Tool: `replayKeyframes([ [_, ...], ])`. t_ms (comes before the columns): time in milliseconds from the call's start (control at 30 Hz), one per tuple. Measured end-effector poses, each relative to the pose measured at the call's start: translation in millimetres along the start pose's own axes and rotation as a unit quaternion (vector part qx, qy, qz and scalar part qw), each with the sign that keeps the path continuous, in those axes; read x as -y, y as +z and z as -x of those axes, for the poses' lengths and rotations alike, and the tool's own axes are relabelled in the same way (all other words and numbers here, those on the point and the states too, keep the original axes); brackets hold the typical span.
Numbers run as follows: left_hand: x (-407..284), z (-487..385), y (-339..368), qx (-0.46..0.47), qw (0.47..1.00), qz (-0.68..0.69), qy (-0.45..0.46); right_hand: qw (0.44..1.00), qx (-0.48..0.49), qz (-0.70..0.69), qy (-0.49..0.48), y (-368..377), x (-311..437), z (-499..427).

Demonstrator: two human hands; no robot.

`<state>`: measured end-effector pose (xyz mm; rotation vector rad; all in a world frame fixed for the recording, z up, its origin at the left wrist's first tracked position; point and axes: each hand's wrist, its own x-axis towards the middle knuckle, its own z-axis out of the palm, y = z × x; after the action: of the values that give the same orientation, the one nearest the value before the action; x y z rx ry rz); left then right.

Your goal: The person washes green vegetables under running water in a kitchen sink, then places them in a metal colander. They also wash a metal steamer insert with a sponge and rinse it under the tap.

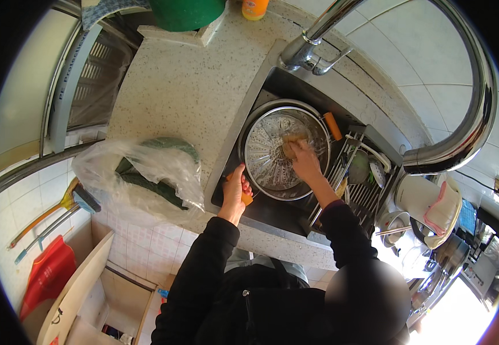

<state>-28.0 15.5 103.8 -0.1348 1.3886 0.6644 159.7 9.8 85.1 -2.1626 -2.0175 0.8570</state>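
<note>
A round stainless-steel steamer pan (264,142) with a perforated, wet bottom sits in the sink (271,220). My left hand (233,192) is closed around its near-left orange handle (246,199). At the far right of the rim, a second orange handle (332,126) stands out. My right hand (306,164) reaches inside the pan and grips a tan scrubber (291,146), pressed to the perforated bottom. The scrubber is partly covered by my fingers and slightly blurred.
A chrome faucet (294,54) arches over the sink's far side. A metal rack (357,198) with a ladle and utensils fills the right end. On the counter (176,86) lie dark green vegetables (159,185) in a clear plastic bag (103,172). A green bucket (187,13) stands behind.
</note>
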Motion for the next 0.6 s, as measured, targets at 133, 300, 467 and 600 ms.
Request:
replayKeyframes([
  [133,-0.1,-1.0,0.6,0.013,1.000,-0.004,0.006,0.996,0.058,-0.018,-0.066,-7.4,16.8,-1.7],
  [300,-0.9,0.1,1.2,0.007,1.000,-0.005,0.015,0.998,-0.034,0.020,-0.056,-6.0,12.3,-8.0],
  [467,-0.1,-1.0,2.1,0.008,1.000,-0.006,0.006,0.992,0.061,0.023,-0.112,10.0,1.7,-12.5],
  [600,-1.1,-0.2,1.6,-0.001,1.000,-0.011,0.008,0.981,0.054,0.064,-0.176,10.9,4.1,-12.7],
])
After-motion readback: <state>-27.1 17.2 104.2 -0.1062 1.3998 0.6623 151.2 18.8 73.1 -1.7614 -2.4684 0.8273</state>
